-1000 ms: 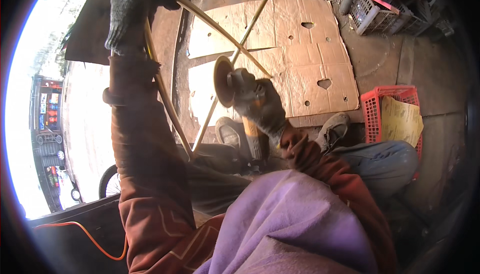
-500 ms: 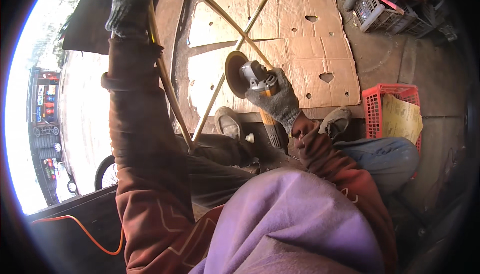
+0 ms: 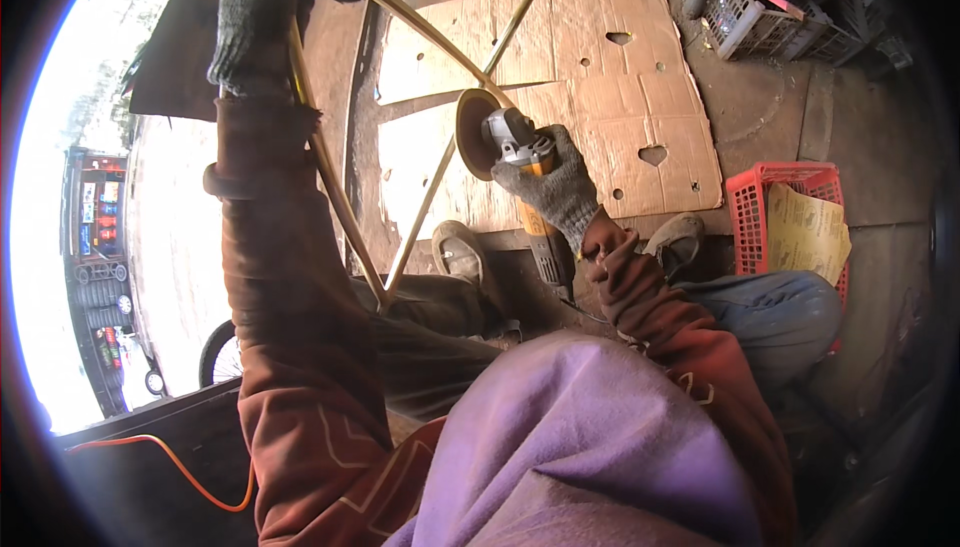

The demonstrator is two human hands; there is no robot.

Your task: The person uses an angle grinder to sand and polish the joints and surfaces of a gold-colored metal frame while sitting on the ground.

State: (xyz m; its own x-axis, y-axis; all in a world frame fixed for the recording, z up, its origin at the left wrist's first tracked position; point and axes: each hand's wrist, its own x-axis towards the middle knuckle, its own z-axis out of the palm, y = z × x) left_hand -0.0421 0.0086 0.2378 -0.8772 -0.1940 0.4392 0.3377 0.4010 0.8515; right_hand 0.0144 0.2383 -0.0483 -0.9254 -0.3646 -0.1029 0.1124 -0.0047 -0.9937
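My right hand point(image 3: 560, 182), in a grey knit glove, is wrapped round the body of an angle grinder point(image 3: 532, 152) with a grey head and yellow housing. Its round disc point(image 3: 475, 134) faces left, close to where two tubes of a brass-coloured metal tube frame point(image 3: 425, 27) cross; whether disc and tube touch I cannot tell. At the upper left my left hand point(image 3: 258, 27), gloved too, is closed round a corner of this frame, fingers partly hidden. The frame's lower corner point(image 3: 385, 297) rests by my left leg.
Flattened cardboard point(image 3: 620, 97) covers the ground beyond my shoes point(image 3: 460, 252). On the right stands a red plastic crate point(image 3: 740, 217) with a yellowish sheet point(image 3: 805, 232) inside. More crates point(image 3: 750, 27) are piled far right. An orange cord point(image 3: 180, 462) lies lower left.
My right hand has raised the grinder slightly away from me, toward the tube crossing. My left hand and the frame's upper end have shifted slightly left and nearer to me.
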